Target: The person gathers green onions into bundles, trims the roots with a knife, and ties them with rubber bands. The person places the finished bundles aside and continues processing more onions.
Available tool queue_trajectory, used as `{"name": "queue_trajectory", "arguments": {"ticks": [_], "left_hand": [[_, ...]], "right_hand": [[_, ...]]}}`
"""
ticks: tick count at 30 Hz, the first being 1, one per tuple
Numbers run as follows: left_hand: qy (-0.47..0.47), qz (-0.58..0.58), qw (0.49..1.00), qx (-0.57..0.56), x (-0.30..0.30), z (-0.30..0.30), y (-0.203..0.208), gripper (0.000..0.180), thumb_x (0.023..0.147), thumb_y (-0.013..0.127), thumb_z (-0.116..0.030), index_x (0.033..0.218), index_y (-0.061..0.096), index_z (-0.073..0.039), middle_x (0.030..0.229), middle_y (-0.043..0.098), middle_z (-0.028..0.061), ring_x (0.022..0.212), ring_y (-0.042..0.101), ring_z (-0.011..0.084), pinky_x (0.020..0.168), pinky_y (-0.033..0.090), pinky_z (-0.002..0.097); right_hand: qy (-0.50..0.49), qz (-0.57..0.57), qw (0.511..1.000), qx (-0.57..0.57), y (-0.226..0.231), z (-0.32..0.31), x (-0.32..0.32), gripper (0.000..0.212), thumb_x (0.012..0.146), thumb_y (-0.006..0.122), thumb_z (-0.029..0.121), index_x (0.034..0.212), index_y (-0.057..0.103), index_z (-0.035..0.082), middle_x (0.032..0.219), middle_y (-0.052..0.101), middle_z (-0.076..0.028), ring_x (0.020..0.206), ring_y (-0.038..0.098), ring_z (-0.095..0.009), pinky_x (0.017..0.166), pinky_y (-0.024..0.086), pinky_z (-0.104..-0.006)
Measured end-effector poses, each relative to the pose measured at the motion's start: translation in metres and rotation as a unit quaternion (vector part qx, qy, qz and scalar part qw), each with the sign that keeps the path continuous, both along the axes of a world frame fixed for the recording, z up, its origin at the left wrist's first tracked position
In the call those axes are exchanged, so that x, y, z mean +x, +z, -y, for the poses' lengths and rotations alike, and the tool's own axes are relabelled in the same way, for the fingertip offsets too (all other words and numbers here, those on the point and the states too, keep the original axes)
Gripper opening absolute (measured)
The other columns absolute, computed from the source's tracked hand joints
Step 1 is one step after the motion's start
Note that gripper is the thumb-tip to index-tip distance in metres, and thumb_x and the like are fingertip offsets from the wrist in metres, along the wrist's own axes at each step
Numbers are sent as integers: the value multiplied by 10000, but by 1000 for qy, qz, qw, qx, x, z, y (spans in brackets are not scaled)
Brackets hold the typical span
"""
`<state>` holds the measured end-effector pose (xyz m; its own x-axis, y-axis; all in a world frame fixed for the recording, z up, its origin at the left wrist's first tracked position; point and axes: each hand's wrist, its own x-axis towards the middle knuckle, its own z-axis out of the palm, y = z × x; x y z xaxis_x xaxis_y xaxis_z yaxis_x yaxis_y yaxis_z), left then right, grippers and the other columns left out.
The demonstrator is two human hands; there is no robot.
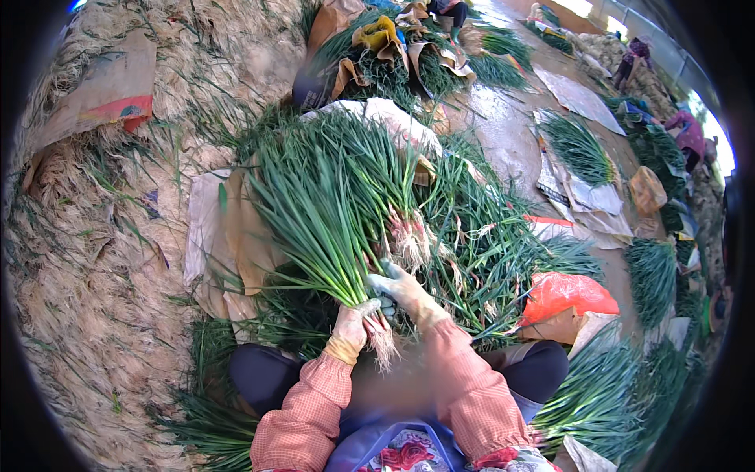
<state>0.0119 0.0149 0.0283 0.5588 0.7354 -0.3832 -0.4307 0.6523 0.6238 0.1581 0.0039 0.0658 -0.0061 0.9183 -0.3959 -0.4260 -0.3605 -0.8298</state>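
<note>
Item: bundle of green onions (330, 204), one in hand, held in front of the seated person just above the lap, its root end low and near, its green leaves fanning up and away toward the far left. Grip: left hand (348, 330), in a yellowish glove, clenched around the bundle's neck just above the pale roots (383, 338); right hand (405, 293), in a pale glove, set against the stalks just beside and above the left, its fingers curled among them, though whether it fully closes on them cannot be told. Handling, as judged: light for its bulk, soft and limp at the leaf end, firmer and more compact near the roots; the leaves would likely bruise or crease if squeezed, and loose stalks could slip out of a slack hold, so the neck by the roots looks the sound place to take it, with a second hand steadying the stalks. Count: hands, two, both gloved, both on the one bundle; further onions lie loose in a heap (480, 236) just right of and behind the hands, too tangled to number as bundles. Surroundings: one orange plastic bag (566, 293) near right; brown sacking sheets (236, 236) under the pile at left; dry straw-coloured trimmings (79, 299) covering the left ground; more green piles (578, 145) far right, where other workers sit
</note>
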Motion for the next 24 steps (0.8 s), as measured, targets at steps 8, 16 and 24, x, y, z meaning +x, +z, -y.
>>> {"name": "queue_trajectory", "arguments": {"ticks": [8,16,24], "left_hand": [[17,-24,1000,-4,-11,8,6,171,757,610,-67,907,582,11,711,623,122,576,608,240,535,526,324],[46,10,999,-11,-9,11,-4,191,807,553,-107,797,638,64,702,628,146,604,609,251,556,518,345],[32,-90,995,12,0,15,-8,232,775,567,25,1004,548,-5,740,622,88,549,603,182,480,495,275]], "right_hand": [[-154,-230,961,-9,-36,-10,-26,320,921,491,98,1233,503,25,832,633,-102,587,578,-174,464,491,-282],[-90,30,992,82,-15,20,-20,142,861,639,109,959,599,14,765,653,-97,506,555,-145,439,422,-221],[78,314,943,-74,14,3,-7,340,817,662,224,1062,582,1,930,666,-130,788,610,-181,671,477,-298]]}}
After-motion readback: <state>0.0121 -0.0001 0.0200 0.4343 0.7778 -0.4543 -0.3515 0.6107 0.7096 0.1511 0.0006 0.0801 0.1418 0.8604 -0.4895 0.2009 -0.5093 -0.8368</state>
